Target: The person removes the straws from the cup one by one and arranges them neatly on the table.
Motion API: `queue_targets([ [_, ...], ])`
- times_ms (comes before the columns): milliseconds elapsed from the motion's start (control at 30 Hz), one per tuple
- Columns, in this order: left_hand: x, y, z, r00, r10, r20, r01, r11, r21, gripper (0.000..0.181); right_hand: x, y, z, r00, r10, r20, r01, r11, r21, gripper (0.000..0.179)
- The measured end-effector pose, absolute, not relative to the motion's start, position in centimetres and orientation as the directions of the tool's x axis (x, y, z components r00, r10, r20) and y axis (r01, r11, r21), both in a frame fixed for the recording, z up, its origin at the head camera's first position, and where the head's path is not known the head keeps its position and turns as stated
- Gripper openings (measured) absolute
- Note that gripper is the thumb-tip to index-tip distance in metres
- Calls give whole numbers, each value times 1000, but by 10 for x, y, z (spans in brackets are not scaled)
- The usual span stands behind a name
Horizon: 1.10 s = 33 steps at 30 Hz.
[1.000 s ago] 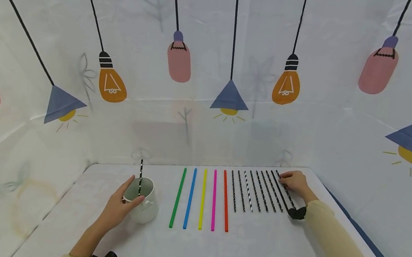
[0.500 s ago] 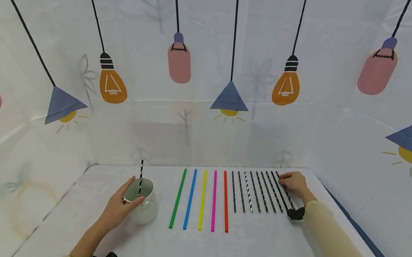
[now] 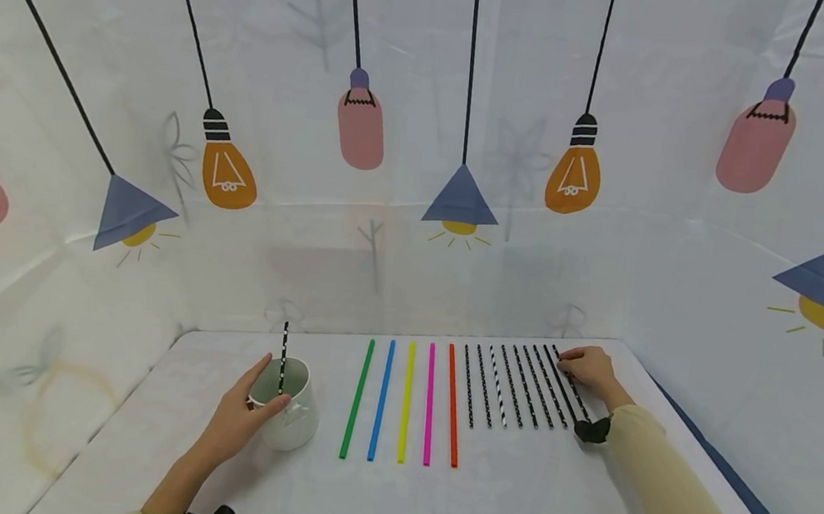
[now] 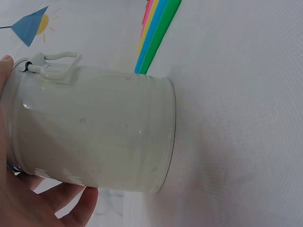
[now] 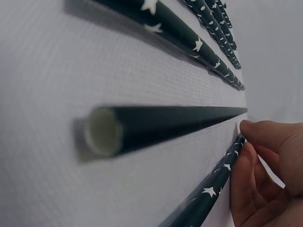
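Observation:
My left hand (image 3: 232,422) holds a white mug (image 3: 294,427) from its left side, the thumb near the rim. One dark straw with white marks (image 3: 285,348) stands upright in the mug. In the left wrist view, fingers (image 4: 83,208) curl below the mug's pale wall (image 4: 94,127), and its handle (image 4: 64,71) faces away from the palm. At the right end of a row of dark straws, my right hand (image 3: 591,371) pinches the far end of a star-patterned straw (image 5: 209,191) between thumb and fingers. That straw lies on the table. A plain-looking dark straw (image 5: 161,124) lies beside it.
Five coloured straws lie side by side: green (image 3: 357,398), blue (image 3: 382,400), yellow (image 3: 407,403), pink (image 3: 430,405) and red (image 3: 453,408). Several dark patterned straws (image 3: 500,388) continue the row rightward. A lamp-printed white sheet (image 3: 395,272) hangs behind the white table (image 3: 370,508).

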<state>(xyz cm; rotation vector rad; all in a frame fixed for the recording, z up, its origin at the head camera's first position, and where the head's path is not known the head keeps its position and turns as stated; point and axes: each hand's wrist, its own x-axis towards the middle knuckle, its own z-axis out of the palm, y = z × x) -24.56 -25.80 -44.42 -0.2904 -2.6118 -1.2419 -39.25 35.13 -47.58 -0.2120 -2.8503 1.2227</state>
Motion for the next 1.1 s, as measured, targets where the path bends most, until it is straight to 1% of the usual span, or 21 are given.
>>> queue_targets([
  [467, -244, -257, -443, -954, 81, 290, 275, 626, 730, 78, -390, 354, -477, -988, 150, -35, 126, 655, -745, 37],
  [767, -242, -256, -442, -960, 77, 268, 255, 628, 736, 78, -387, 355, -475, -985, 164, -56, 144, 595, -791, 37],
  [933, -242, -256, -442, -962, 81, 261, 254, 618, 744, 78, -385, 353, -474, -983, 181, -35, 135, 577, -805, 38],
  [1100, -243, -257, -440, -956, 91, 279, 275, 609, 744, 77, -385, 352, -468, -979, 203, -5, 128, 599, -790, 37],
])
